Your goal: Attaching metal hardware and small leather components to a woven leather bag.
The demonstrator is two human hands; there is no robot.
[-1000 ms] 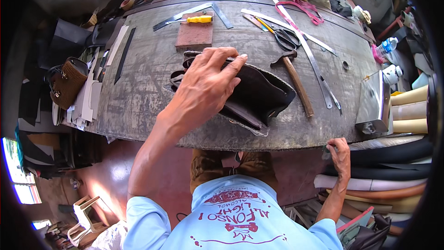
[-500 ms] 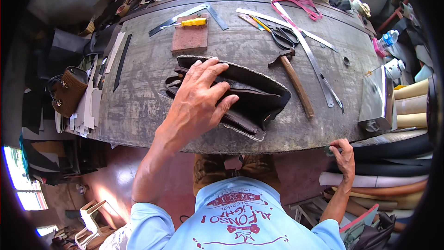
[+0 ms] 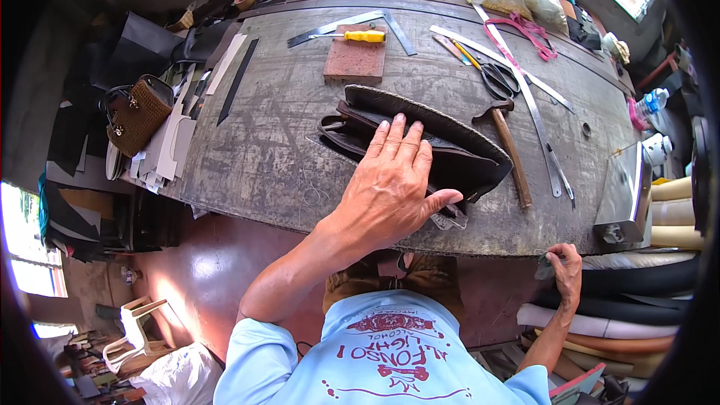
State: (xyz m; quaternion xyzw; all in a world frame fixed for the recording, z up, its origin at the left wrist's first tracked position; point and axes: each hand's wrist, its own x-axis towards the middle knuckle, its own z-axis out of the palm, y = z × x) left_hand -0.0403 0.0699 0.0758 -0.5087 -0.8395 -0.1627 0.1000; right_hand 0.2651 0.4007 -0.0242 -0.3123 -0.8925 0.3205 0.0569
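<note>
A dark leather clutch bag [image 3: 480, 170] with pale edging rests on the worn worktable, its mouth and inner compartments facing up. My left hand [image 3: 390, 191] lies across its near side, fingers stretched out towards the inner pocket and thumb pointing right. The palm covers part of the bag. Over at the table's front right edge, my right hand [image 3: 568, 268] pinches a small dark grey-green scrap [image 3: 544, 267], perhaps cloth. A hammer [image 3: 512, 157] with a wooden handle lies close to the bag's right end.
Beyond the bag, a yellow-handled screwdriver [image 3: 365, 36] lies on a reddish block [image 3: 352, 65] near a metal square [image 3: 400, 33]. Scissors [image 3: 499, 81], metal rulers [image 3: 536, 116] and a pink strap [image 3: 525, 36] lie right. A brown handbag [image 3: 140, 115] stands left; material rolls [image 3: 630, 296] are stacked right.
The view has shifted, so the table's things appear farther right. My left hand has flattened, its fingers closer together, and moved nearer the bag's front edge. My right hand keeps its pinch.
</note>
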